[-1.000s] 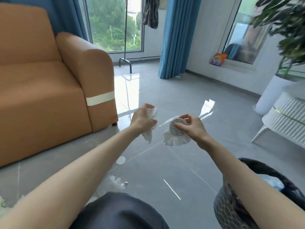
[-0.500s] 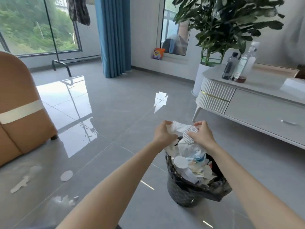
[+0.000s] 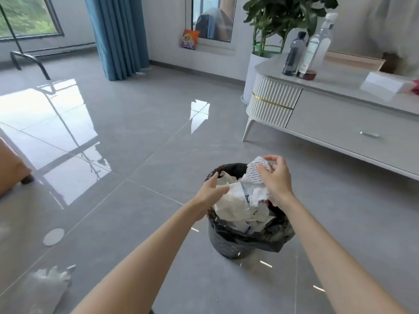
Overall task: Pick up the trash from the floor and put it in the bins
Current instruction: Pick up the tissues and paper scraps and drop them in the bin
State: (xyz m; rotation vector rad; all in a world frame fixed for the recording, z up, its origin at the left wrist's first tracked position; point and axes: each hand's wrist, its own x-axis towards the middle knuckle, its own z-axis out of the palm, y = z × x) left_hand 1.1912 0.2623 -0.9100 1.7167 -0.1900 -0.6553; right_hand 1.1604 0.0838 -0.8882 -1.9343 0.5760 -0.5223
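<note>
Glossy grey floor (image 3: 140,214) runs back to a blue curtain (image 3: 120,35) and a white sideboard (image 3: 340,118) whose tabletop carries two bottles (image 3: 294,53). The left fingers (image 3: 213,178) are spread and straight, holding nothing, and the left hand (image 3: 209,192) hovers at the left rim of the black-bagged bin (image 3: 226,244). The right fingers (image 3: 272,158) curl round a printed white wrapper (image 3: 255,174), thumb on its face, with the right hand (image 3: 277,177) above the bin's far side. Crumpled tissues (image 3: 235,200) are heaped above the rim. Well to the left, a round white disc (image 3: 53,236) and a tissue scrap (image 3: 48,278) lie on the floor.
</note>
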